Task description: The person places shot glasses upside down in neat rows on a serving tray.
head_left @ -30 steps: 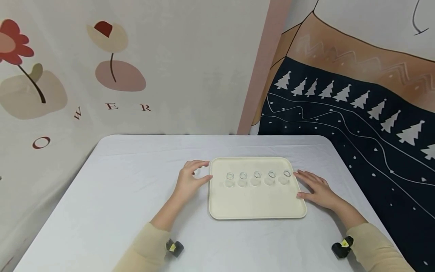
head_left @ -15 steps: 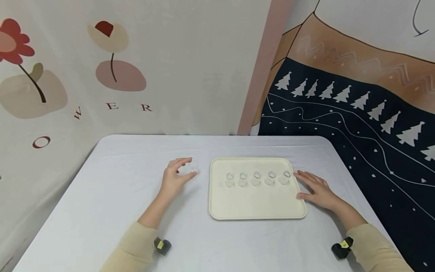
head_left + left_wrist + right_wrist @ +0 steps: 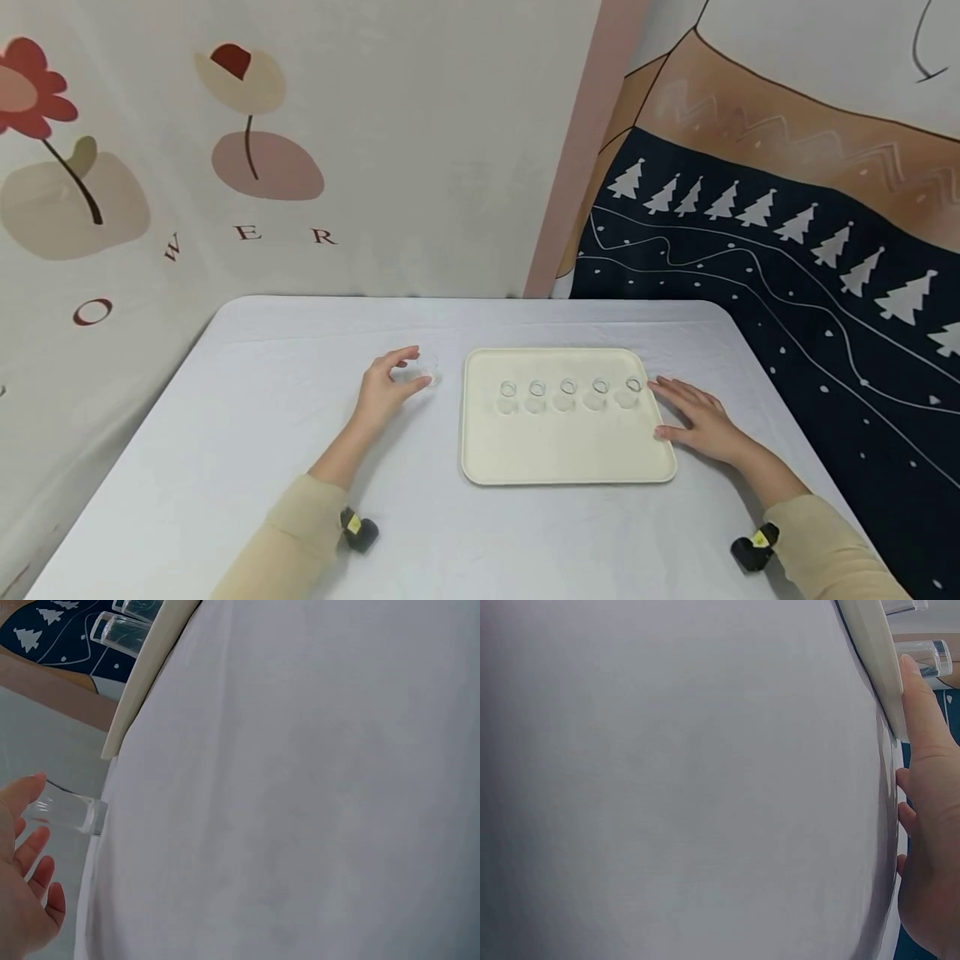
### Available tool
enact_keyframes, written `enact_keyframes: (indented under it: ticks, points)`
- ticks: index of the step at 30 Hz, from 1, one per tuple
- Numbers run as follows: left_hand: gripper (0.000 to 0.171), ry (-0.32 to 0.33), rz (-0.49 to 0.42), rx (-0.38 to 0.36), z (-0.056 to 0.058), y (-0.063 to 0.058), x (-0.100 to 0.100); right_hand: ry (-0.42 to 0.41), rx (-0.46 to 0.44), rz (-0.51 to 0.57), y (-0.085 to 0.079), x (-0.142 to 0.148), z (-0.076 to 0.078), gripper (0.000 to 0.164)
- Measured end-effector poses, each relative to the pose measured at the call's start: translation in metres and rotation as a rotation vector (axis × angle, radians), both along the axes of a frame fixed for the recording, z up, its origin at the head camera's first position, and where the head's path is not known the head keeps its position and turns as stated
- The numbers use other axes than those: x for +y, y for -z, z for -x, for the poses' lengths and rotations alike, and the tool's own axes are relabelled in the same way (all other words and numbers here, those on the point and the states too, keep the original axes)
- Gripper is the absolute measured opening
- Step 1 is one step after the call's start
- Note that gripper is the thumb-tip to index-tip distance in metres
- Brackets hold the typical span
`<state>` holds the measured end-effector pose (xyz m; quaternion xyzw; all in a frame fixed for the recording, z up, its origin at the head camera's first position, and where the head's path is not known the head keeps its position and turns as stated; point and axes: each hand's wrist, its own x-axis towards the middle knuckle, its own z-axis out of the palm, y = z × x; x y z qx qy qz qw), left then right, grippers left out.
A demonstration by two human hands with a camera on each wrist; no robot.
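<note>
A small clear glass cup (image 3: 428, 372) stands upright on the white tablecloth, left of a cream tray (image 3: 562, 458). My left hand (image 3: 382, 387) is beside it, thumb and forefinger spread loosely at its left side. In the left wrist view the glass cup (image 3: 71, 808) has its base on the cloth and the left thumb overlaps its rim. My right hand (image 3: 703, 421) lies with fingers extended at the tray's right edge. The right wrist view shows the right thumb (image 3: 924, 712) along the tray rim (image 3: 881, 664), near another clear glass.
Several similar clear glasses (image 3: 565, 396) stand in a row across the upper half of the tray. Behind the white table (image 3: 300, 400) hang a pale flower-print cloth (image 3: 420, 150) and a dark cloth with white trees (image 3: 720, 242).
My left hand moved left from the tray's edge with the clear glass, then its fingers eased slightly back from it, leaving it standing on the cloth. The right hand and tray stayed put.
</note>
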<state>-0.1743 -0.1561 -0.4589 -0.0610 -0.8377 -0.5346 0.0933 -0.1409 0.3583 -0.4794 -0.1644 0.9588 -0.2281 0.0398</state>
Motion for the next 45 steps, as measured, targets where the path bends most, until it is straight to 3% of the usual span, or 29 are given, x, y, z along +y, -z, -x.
enact_keyframes:
  ticks: [7,14,20,31,45]
  points:
    - [0.055,0.018,-0.033,-0.109,0.005,0.008,0.001,-0.003,0.000,0.005,-0.001,0.000,0.001,0.078]
    - [0.053,0.002,0.008,-0.115,0.007,0.013,0.004,-0.003,0.001,0.012,0.000,0.000,0.002,0.078]
    - [0.051,-0.013,0.076,-0.164,0.009,0.017,0.006,0.009,0.003,0.006,0.001,0.001,0.001,0.078]
    - [0.041,-0.027,0.093,-0.132,0.012,0.024,0.008,0.009,0.000,0.015,0.000,0.000,-0.001,0.077]
    - [0.032,-0.042,0.090,-0.120,0.005,0.019,0.009,0.010,0.007,0.008,0.001,0.000,-0.001,0.078]
